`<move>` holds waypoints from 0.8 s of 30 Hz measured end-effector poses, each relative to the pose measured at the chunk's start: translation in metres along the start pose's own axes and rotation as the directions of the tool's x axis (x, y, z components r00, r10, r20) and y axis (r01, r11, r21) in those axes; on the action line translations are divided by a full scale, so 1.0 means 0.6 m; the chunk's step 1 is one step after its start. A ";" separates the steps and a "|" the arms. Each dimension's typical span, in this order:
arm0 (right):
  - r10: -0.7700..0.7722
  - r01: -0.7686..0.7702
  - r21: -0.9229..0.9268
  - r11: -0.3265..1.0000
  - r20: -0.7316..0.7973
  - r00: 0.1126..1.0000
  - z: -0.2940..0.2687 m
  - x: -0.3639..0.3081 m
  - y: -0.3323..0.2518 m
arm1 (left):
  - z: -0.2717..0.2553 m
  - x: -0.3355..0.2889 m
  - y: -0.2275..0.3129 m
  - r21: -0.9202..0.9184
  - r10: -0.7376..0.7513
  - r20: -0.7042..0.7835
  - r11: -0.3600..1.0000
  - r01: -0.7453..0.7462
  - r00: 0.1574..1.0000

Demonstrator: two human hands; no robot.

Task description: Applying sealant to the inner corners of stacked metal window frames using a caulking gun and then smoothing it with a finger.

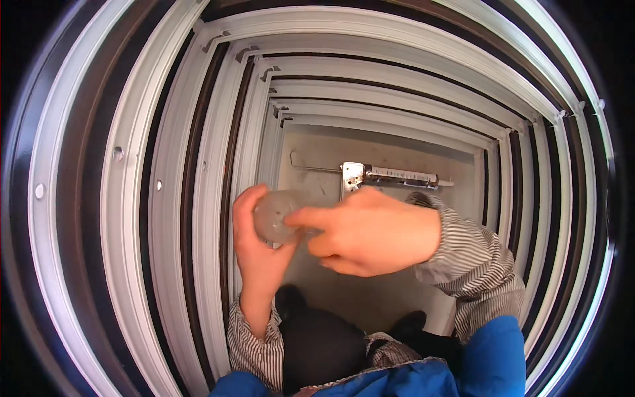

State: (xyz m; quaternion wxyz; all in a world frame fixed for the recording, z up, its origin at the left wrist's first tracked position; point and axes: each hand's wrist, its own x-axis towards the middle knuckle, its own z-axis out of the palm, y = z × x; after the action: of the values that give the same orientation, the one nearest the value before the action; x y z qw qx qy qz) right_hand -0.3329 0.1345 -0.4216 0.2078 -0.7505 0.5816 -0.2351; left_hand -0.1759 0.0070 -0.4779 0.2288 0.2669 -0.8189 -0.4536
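My left hand is wrapped round a whitish, translucent round thing, perhaps a plastic cup or a roll. Over it comes my right hand from the right, its index finger stretched out with the tip against the round thing. The other right fingers are curled, and whether they hold anything is hidden. Past both hands, a caulking gun lies on the floor, its hooked rod pointing left. A printed tube sits in it, with a pale nozzle toward the right.
White slatted frames with dark gaps between them surround me on the left, far and right sides. The grey floor bears dark marks. My dark shoes stand close to me at the bottom.
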 end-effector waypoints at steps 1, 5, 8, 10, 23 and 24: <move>0.026 -0.026 0.005 1.000 0.042 0.999 -0.007 -0.005 0.008 | 0.000 0.001 0.000 0.025 0.026 -0.005 0.999 -0.026 1.000; 0.093 0.021 0.313 0.949 -0.346 0.934 -0.014 -0.011 0.074 | 0.000 0.002 0.000 -0.118 -0.055 -0.030 0.992 0.052 0.998; 0.405 -0.331 0.254 0.909 -0.342 0.848 0.032 0.033 0.153 | 0.000 0.002 0.001 -0.124 -0.051 -0.028 0.991 0.047 0.998; 0.510 -0.504 0.111 0.856 -0.332 0.793 0.072 0.077 0.202 | 0.002 0.000 0.001 -0.139 -0.040 -0.007 0.990 0.039 0.999; 0.635 -0.340 0.542 0.768 -0.579 0.512 0.154 0.225 0.315 | 0.015 -0.004 -0.006 -0.026 -0.043 -0.080 0.999 0.042 0.996; 0.693 -0.404 0.574 0.712 -0.480 0.538 0.160 0.225 0.318 | 0.015 -0.004 -0.008 -0.044 -0.060 -0.088 0.997 0.056 0.994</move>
State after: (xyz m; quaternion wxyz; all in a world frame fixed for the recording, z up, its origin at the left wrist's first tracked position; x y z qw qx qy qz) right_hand -0.3950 -0.0380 -0.5951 0.1964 -0.3275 0.7644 -0.5195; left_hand -0.1787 0.0122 -0.4867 0.2572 0.3057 -0.7903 -0.4646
